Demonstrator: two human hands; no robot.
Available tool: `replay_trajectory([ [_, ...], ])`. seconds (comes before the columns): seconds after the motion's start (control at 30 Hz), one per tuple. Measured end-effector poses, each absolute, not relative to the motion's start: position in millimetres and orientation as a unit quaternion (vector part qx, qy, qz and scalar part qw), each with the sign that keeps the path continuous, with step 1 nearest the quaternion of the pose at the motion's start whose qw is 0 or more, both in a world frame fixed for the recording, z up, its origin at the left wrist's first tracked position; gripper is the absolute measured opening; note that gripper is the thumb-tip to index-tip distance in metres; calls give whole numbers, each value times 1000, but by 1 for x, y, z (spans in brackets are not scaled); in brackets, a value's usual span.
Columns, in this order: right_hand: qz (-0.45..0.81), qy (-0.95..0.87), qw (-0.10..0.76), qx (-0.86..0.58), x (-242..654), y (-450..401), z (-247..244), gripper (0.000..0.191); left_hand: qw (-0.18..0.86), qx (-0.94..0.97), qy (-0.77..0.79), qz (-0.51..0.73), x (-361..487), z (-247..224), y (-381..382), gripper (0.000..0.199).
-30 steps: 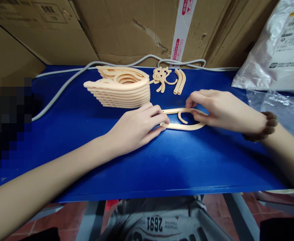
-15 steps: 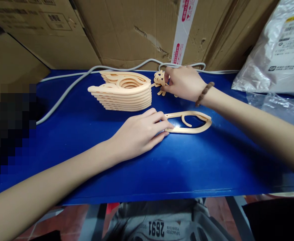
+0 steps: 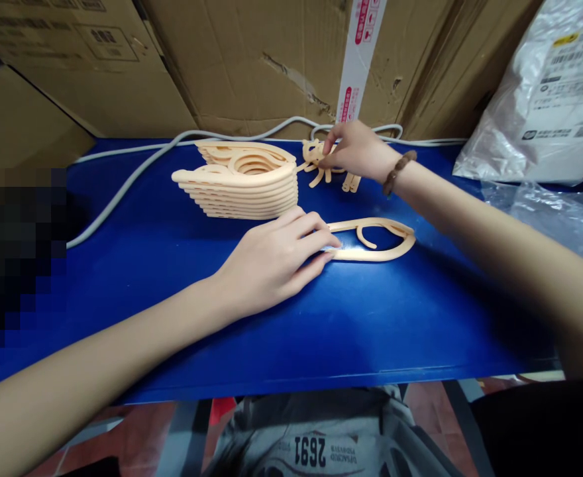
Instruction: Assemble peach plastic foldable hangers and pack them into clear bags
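My left hand (image 3: 284, 258) rests on the blue table, its fingers closed over the left end of a beige plastic folding hanger (image 3: 381, 257). The hanger lies flat, folded into a loop with a curved hook inside. Farther back, my right hand (image 3: 356, 149) reaches into a small pile of beige plastic pieces (image 3: 313, 154). Its thumb and forefinger pinch at one small piece, mostly hidden by the fingers. Left of the pile, a neat stack of the same folded hangers (image 3: 242, 192) stands behind my left hand.
A grey cable (image 3: 137, 173) runs along the back of the blue table (image 3: 271, 351). Cardboard boxes (image 3: 242, 73) stand behind it. At the back right lie a white plastic parcel (image 3: 544, 112) with labels and some clear plastic film (image 3: 534, 212).
My right hand has lifted and shifted slightly back over the pile, uncovering more of the small pieces. My left hand stays on the hanger; the whole view has shifted a little.
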State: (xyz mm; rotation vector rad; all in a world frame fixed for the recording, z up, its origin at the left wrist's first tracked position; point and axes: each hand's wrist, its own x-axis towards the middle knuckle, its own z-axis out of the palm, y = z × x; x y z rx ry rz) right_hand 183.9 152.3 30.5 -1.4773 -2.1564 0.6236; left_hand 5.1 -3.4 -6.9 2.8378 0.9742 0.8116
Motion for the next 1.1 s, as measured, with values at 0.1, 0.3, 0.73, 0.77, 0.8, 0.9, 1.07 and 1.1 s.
replay_trajectory([
  [0.1,291,-749,266,-533,195,138,47,16,94,899,314,291,7,-4,-5,20],
  [0.3,449,-697,323,-455,227,86,65,8,296,815,351,353,10,2,-9,27],
  [0.73,556,-747,231,-281,210,10,26,16,342,708,356,505,12,3,-22,24],
  [0.77,500,-781,234,-292,212,9,28,13,335,702,362,514,12,4,-23,24],
  [0.8,428,-819,234,-303,216,9,31,10,329,696,368,521,12,4,-23,23],
  [0.9,180,-908,202,-321,232,11,38,8,316,690,366,538,9,5,-19,24],
  [1.07,3,-954,73,-290,251,19,35,30,273,758,385,450,1,7,-10,36],
  [1.1,2,-959,62,-276,252,19,33,29,254,780,382,426,0,7,-9,36],
])
